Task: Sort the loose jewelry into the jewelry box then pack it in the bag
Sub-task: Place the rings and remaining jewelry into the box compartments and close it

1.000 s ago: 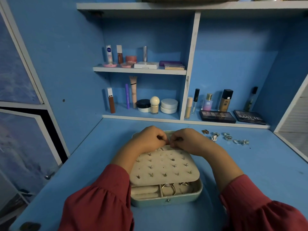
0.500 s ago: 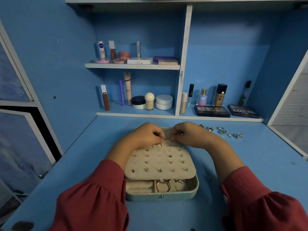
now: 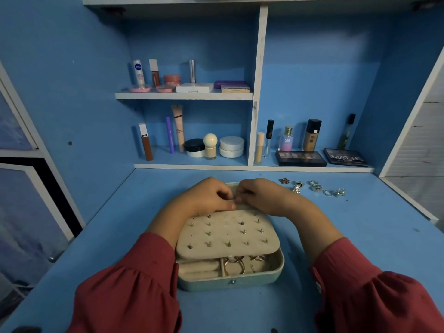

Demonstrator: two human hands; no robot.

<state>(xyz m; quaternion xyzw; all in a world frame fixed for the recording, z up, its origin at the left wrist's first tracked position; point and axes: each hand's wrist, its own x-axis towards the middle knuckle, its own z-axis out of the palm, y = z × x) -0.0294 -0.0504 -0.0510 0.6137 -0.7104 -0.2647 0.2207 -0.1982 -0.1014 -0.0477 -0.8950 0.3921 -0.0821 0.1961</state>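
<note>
While the sleeves are framing the near edge of the blue counter (image 3: 360, 236), the scene is reading as follows, near to far.

Jewelry box (image 3: 230, 281): sitting open on the counter between the forearms; likely light and rigid, so it is probably best taken by both long sides once closed.

Lower tray: holding thin rings (image 3: 234, 264) and small hoops beside padded rolls; these are likely slippery and easy to bend, so a fingertip pinch on the band looks wise.

Earring panel (image 3: 228, 234): lying over the box as a pale padded flap, studded with small earrings in rows; it looks soft, so pressing hard is likely flexing it.

Left hand (image 3: 206, 198): curling at the panel's far edge, fingertips pressed together on something too small to make out.

Right hand (image 3: 262, 195): mirroring it, fingertips pinched and touching the left hand's; what they are pinching cannot be told, perhaps a stud or its backing.

Loose jewelry (image 3: 314, 187): lying in a short row on the counter to the right of the right hand, apart from the box; tiny, light and prone to rolling.

Shelves (image 3: 183, 95): carrying cosmetics behind.

Bag: not in view.
</note>
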